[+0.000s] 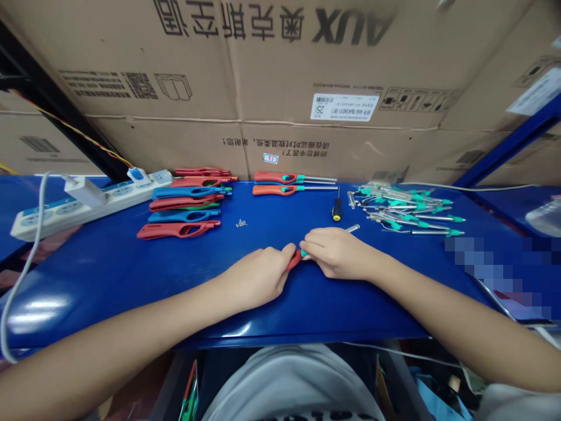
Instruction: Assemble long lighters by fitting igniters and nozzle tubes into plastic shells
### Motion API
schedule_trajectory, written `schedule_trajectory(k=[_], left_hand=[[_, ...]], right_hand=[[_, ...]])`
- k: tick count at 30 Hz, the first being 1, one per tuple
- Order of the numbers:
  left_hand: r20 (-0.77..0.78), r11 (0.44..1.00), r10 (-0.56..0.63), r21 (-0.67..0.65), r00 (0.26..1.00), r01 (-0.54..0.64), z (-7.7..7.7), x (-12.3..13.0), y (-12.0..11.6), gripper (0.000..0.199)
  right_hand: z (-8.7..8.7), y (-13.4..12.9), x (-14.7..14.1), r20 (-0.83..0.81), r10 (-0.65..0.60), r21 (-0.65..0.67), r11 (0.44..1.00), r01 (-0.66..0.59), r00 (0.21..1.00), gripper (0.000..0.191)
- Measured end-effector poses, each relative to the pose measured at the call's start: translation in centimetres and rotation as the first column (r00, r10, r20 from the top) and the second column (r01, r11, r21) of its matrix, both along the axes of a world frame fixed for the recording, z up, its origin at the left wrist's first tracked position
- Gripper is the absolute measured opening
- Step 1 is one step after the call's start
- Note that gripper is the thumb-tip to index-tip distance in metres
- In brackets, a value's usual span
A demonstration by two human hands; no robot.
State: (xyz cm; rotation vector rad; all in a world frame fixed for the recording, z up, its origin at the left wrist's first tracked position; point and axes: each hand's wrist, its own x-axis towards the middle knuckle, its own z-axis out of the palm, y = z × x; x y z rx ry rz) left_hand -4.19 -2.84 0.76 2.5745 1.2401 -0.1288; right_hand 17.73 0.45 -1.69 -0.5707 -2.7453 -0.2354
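My left hand [263, 278] is closed around a red lighter handle [294, 259], most of it hidden in the fist. My right hand [339, 252] pinches a lighter tube part with a green collar [304, 253], right against the handle's end. A clear-looking tip of that part [353, 228] sticks out past the right hand. Beyond the hands, two long-necked lighters with metal tubes, one red [276, 177] and one orange [274, 190], lie side by side. A black and yellow screwdriver [337, 209] lies just behind my right hand.
Several red and blue lighter shells [184, 216] are lined up at left, beside small screws [241, 223]. A pile of green-collared tubes [407, 207] lies at right. A white power strip [92, 204] crosses the left side. A cardboard box [263, 88] stands behind the blue table [175, 304].
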Motion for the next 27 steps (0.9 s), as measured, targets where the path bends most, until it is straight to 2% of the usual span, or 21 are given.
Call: schedule_trajectory(k=[8,12,19,27], left_hand=[[0.213,0.978,-0.029,-0.198,0.977,0.073,1.1,-1.6,2.1,0.022],[0.238,0.985,0.006,-0.171,0.971,0.036,1.2,-1.8,2.7,0.028],[0.287,0.984,-0.04,-0.157,0.957,0.088,0.4,-1.4,2.8,0.023],[0.188,0.986,-0.048,-0.151,0.981,0.077,0.7,-1.4,2.7,0.023]], right_hand=[[-0.2,0.2,-0.5,-0.048,0.009,0.076,0.997,-0.005,0.999,0.022],[0.0,0.5,-0.7,-0.05,-0.011,0.07,0.997,0.014,0.999,0.026],[0.3,0.6,-0.1,-0.04,-0.054,-0.035,0.998,0.052,0.998,0.031],[0.5,0.6,-0.6,0.034,-0.081,-0.025,0.996,0.082,0.996,0.03]])
